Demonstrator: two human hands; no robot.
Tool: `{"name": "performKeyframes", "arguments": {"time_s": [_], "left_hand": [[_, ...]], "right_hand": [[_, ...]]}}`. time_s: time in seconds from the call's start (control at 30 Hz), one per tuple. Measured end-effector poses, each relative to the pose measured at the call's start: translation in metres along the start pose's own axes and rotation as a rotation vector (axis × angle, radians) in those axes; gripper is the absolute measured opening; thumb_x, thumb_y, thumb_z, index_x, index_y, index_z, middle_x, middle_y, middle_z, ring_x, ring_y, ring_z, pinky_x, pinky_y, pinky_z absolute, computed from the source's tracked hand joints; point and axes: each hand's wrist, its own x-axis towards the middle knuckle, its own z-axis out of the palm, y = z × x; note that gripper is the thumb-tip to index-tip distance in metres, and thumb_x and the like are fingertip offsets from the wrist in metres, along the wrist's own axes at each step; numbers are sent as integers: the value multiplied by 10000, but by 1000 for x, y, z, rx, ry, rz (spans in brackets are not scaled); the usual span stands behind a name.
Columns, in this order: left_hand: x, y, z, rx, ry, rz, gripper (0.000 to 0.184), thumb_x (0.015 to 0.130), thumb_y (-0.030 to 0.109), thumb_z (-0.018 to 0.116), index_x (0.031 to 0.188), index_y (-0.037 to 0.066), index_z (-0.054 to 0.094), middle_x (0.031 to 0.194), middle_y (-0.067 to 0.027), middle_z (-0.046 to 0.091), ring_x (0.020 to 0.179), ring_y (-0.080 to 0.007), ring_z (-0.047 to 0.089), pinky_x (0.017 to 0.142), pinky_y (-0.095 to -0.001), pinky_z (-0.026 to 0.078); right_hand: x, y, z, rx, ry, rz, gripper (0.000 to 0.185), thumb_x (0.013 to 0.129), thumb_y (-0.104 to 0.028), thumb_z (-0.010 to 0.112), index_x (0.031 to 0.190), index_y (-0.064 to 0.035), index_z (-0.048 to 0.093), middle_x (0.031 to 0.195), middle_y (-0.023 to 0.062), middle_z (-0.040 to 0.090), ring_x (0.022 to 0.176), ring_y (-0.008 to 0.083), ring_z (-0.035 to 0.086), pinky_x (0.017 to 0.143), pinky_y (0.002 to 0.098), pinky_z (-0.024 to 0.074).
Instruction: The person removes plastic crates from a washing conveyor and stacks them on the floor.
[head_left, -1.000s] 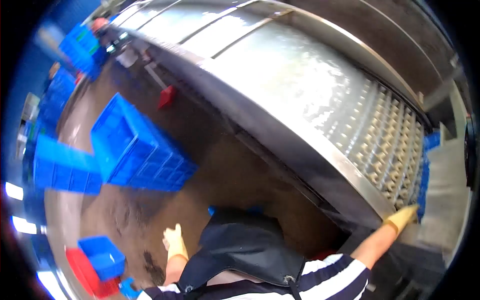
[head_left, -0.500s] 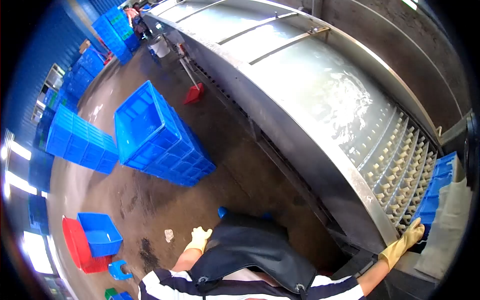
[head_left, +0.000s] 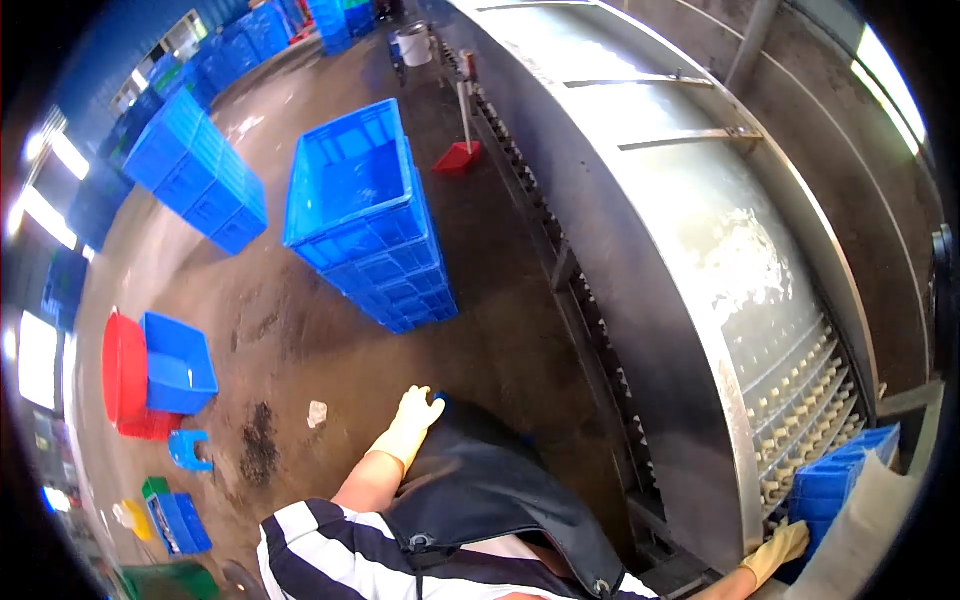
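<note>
My left hand [head_left: 412, 420], in a pale yellow rubber glove, is held out over the dark apron [head_left: 475, 475] with its fingers apart and nothing in them. My right hand [head_left: 778, 553], gloved the same way, is at the lower right, its fingers closed at the near end of a blue plastic crate [head_left: 838, 478]; the fingertips are partly hidden. The crate stands at the low end of a long metal tank [head_left: 670, 290]. Inside that end, a ridged conveyor belt [head_left: 805, 415] carries rows of small pale pieces, and cloudy water lies above it.
A stack of blue crates [head_left: 375, 240] stands on the wet floor, another stack [head_left: 200, 180] behind it. To the left are a red tub [head_left: 125, 365], a blue bin [head_left: 180, 365] and a small blue stool [head_left: 190, 450]. A red dustpan [head_left: 458, 157] and a white bucket [head_left: 413, 45] are near the tank.
The camera view has turned, so the tank end and right hand sit lower in the picture. My left hand has reached a little forward. My right hand stays at the crate.
</note>
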Motion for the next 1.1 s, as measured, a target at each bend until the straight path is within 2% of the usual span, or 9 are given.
{"name": "performKeyframes", "arguments": {"time_s": [0.03, 0.1, 0.2, 0.37, 0.53, 0.67, 0.8, 1.0, 1.1], "left_hand": [[-5, -2, -8, 7, -85, -34, 702, 855, 469, 648, 1393, 24, 572, 1453, -256, 496, 1371, -399, 452, 1158, -471, 368], [-8, -17, -14, 51, -197, -127, 699, 860, 455, 639, 1408, 30, 559, 1477, -236, 484, 1390, -394, 434, 1167, -464, 361], [-19, -56, -30, 102, -268, -245, 691, 827, 465, 665, 1353, 21, 605, 1365, -242, 595, 1296, -378, 556, 1098, -451, 448], [-19, -99, -54, 120, -238, -502, 663, 843, 447, 695, 1336, 11, 612, 1394, -226, 584, 1309, -349, 556, 1113, -428, 438], [-3, -97, -67, -40, -205, -456, 694, 876, 425, 660, 1427, 21, 541, 1478, -212, 517, 1387, -329, 483, 1173, -407, 371], [25, -66, -75, 4, -255, -227, 675, 903, 436, 612, 1431, 24, 534, 1516, -223, 471, 1442, -337, 405, 1207, -404, 311], [57, -20, -81, -139, -114, 187, 651, 922, 429, 613, 1431, 32, 533, 1523, -251, 444, 1444, -386, 382, 1215, -445, 291], [83, 108, -158, -396, 1, 716, 850, 856, 510, 721, 1508, 55, 420, 1580, -223, 365, 1489, -371, 306, 1228, -448, 267], [77, 166, -228, -413, 138, 879, 971, 821, 559, 745, 1523, 4, 367, 1593, -235, 330, 1507, -365, 269, 1233, -442, 257]], "right_hand": [[-9, 26, 34, 49, 201, -97, 496, 1006, -298, 556, 1367, 42, 568, 1369, 295, 557, 1290, 396, 507, 1101, 477, 375], [34, -18, 11, -57, -121, 97, 494, 1006, -298, 553, 1367, 39, 570, 1374, 293, 556, 1287, 400, 510, 1097, 478, 381], [100, -101, -22, -113, -265, 199, 492, 1008, -299, 549, 1368, 35, 572, 1381, 289, 553, 1283, 406, 516, 1092, 480, 389], [188, -185, -63, -114, -285, 191, 489, 1009, -301, 541, 1369, 29, 575, 1393, 283, 549, 1277, 415, 525, 1084, 483, 403], [267, -232, -129, -66, -208, 194, 486, 1011, -302, 533, 1370, 23, 579, 1405, 276, 544, 1271, 425, 534, 1076, 486, 417], [342, -268, -205, 45, -226, 337, 484, 1013, -303, 527, 1371, 17, 582, 1415, 271, 541, 1266, 432, 542, 1070, 489, 428], [326, -259, -203, 519, 284, 262, 521, 995, -374, 517, 1412, -66, 565, 1465, 253, 497, 1290, 429, 522, 1079, 498, 430], [313, -536, -341, 1896, 1, 952, 705, 998, -556, 409, 1548, -115, 374, 1557, 235, 383, 1448, 374, 364, 1191, 542, 316], [316, -627, -288, 2193, -380, 639, 745, 990, -570, 443, 1537, -73, 343, 1555, 213, 372, 1405, 364, 371, 1159, 558, 313]]}}
